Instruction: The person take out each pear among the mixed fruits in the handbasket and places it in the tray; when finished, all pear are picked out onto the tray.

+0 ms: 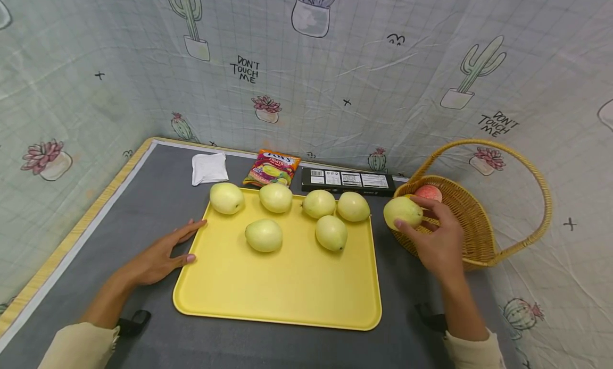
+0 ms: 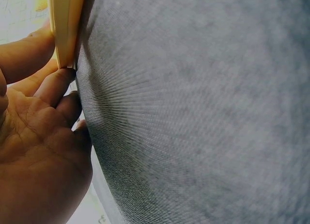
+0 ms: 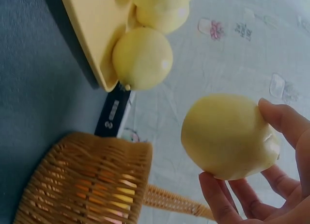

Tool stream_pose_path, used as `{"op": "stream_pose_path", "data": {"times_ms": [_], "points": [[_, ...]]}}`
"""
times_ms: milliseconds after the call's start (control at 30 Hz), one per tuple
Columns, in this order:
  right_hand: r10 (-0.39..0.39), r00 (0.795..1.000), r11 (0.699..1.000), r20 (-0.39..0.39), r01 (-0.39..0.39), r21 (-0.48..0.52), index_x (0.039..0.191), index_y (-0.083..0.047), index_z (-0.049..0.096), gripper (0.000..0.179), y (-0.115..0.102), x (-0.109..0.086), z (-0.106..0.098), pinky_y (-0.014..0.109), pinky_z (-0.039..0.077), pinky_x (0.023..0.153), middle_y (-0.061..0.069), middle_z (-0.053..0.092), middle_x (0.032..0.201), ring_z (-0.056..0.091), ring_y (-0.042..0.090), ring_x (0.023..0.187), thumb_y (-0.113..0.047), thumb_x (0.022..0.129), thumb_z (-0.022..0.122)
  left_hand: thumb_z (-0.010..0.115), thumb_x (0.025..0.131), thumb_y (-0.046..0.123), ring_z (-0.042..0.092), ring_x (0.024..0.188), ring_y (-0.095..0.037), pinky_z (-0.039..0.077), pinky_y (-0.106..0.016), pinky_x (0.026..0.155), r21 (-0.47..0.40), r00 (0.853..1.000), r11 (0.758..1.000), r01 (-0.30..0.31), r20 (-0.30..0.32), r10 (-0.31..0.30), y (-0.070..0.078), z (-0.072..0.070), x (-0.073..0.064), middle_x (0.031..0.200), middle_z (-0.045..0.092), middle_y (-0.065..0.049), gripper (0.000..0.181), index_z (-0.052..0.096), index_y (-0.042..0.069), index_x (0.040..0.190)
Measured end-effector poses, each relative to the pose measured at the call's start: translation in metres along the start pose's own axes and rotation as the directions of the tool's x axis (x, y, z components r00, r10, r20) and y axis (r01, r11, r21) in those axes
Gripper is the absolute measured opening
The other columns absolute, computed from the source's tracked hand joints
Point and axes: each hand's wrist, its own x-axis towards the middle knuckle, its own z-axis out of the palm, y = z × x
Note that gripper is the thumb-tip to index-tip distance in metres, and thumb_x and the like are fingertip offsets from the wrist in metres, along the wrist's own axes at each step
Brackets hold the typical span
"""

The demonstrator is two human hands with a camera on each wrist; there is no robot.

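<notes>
My right hand [image 1: 438, 244] grips a pale yellow-green pear [image 1: 402, 212] between thumb and fingers. In the head view this pear overlaps the left rim of a wicker basket [image 1: 471, 225]. The right wrist view shows the held pear [image 3: 227, 136] raised, with the basket [image 3: 82, 180] lower left. My left hand [image 1: 155, 257] rests at the left edge of a yellow tray [image 1: 273, 289], fingers extended and spread, thumb and fingertips touching the rim. Several similar pears [image 1: 264, 235] lie on the tray, mostly along its far side.
A reddish round fruit [image 1: 428, 192] sits inside the basket, whose tall handle [image 1: 541, 188] arches to the right. Behind the tray lie a white packet [image 1: 209, 168], a colourful candy bag [image 1: 273, 168] and a long black box [image 1: 347, 181]. Patterned cloth walls surround the grey tabletop [image 1: 158, 193].
</notes>
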Motion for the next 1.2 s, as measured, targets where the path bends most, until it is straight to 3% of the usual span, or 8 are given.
{"op": "stream_pose_path", "data": {"times_ms": [100, 233, 533, 767, 833, 967, 1067, 1200], "points": [[-0.04, 0.999, 0.999, 0.011, 0.04, 0.014, 0.135, -0.013, 0.072, 0.057, 0.0, -0.001, 0.005, 0.003, 0.05, 0.088, 0.006, 0.069, 0.13, 0.058, -0.003, 0.105, -0.018, 0.083, 0.094, 0.074, 0.099, 0.017, 0.006, 0.165, -0.016, 0.018, -0.078, 0.121, -0.002, 1.0, 1.0, -0.001, 0.004, 0.001, 0.0, 0.0, 0.001, 0.172, 0.028, -0.029, 0.083, 0.029, 0.011, 0.168], [-0.078, 0.997, 0.997, 0.03, 0.077, 0.023, 0.134, -0.011, 0.072, 0.057, 0.001, -0.004, 0.011, 0.002, 0.051, 0.086, 0.009, 0.068, 0.127, 0.06, -0.002, 0.104, -0.015, 0.082, 0.094, 0.075, 0.098, 0.018, 0.005, 0.163, -0.007, 0.018, -0.08, 0.117, 0.003, 1.0, 1.0, 0.016, 0.007, -0.016, 0.001, 0.0, 0.001, 0.172, 0.028, -0.027, 0.084, 0.03, 0.012, 0.169], [-0.126, 0.985, 0.992, 0.118, 0.121, 0.045, 0.135, -0.007, 0.07, 0.056, 0.002, -0.01, 0.023, 0.002, 0.05, 0.088, 0.013, 0.067, 0.128, 0.069, 0.028, 0.112, -0.012, 0.084, 0.092, 0.075, 0.099, 0.02, 0.009, 0.162, -0.053, 0.016, -0.078, 0.121, 0.001, 1.0, 1.0, 0.028, 0.005, -0.028, 0.001, 0.0, 0.002, 0.173, 0.027, -0.027, 0.082, 0.031, 0.011, 0.168], [-0.116, 0.979, 0.993, 0.166, 0.12, -0.01, 0.136, -0.011, 0.07, 0.058, 0.001, -0.015, 0.032, 0.047, 0.063, 0.094, 0.014, 0.066, 0.127, 0.068, 0.027, 0.111, -0.015, 0.083, 0.093, 0.076, 0.098, 0.021, 0.009, 0.158, -0.062, 0.015, -0.085, 0.115, -0.003, 0.999, 0.999, 0.034, 0.011, -0.034, 0.0, -0.001, 0.003, 0.173, 0.026, -0.029, 0.083, 0.031, 0.011, 0.168], [-0.122, 0.976, 0.992, 0.181, 0.127, -0.016, 0.136, -0.011, 0.07, 0.058, 0.001, -0.016, 0.034, 0.049, 0.063, 0.093, 0.013, 0.067, 0.126, 0.069, 0.028, 0.11, -0.016, 0.083, 0.093, 0.076, 0.099, 0.022, 0.009, 0.158, -0.062, 0.015, -0.084, 0.116, -0.002, 0.999, 0.999, 0.033, 0.011, -0.033, 0.0, -0.001, 0.003, 0.173, 0.026, -0.029, 0.083, 0.032, 0.011, 0.168], [-0.144, 0.965, 0.988, 0.219, 0.152, -0.016, 0.135, -0.012, 0.071, 0.057, 0.004, -0.018, 0.038, 0.046, 0.064, 0.09, 0.012, 0.068, 0.123, 0.072, 0.029, 0.109, -0.015, 0.082, 0.094, 0.074, 0.1, 0.023, 0.009, 0.162, -0.053, 0.014, -0.038, 0.136, -0.007, 1.0, 1.0, 0.022, 0.009, -0.022, -0.001, -0.001, 0.001, 0.173, 0.026, -0.028, 0.081, 0.032, 0.012, 0.168], [-0.156, 0.956, 0.986, 0.246, 0.166, -0.016, 0.133, -0.012, 0.072, 0.056, 0.007, -0.02, 0.041, 0.049, 0.064, 0.091, 0.013, 0.068, 0.123, 0.071, 0.03, 0.11, -0.013, 0.081, 0.094, 0.072, 0.101, 0.023, 0.007, 0.167, -0.034, 0.01, -0.002, 0.117, -0.008, 1.0, 1.0, 0.005, 0.004, -0.005, -0.002, 0.0, 0.0, 0.173, 0.027, -0.028, 0.079, 0.031, 0.012, 0.168], [-0.138, 0.949, 0.987, 0.283, 0.156, -0.041, 0.132, -0.014, 0.072, 0.055, 0.009, -0.023, 0.045, 0.052, 0.064, 0.091, 0.014, 0.067, 0.123, 0.068, 0.031, 0.108, -0.015, 0.081, 0.095, 0.072, 0.101, 0.022, 0.006, 0.167, -0.019, 0.011, -0.006, 0.121, -0.005, 1.0, 1.0, -0.004, 0.001, 0.004, -0.002, 0.0, 0.0, 0.173, 0.027, -0.028, 0.079, 0.031, 0.011, 0.168]]}}
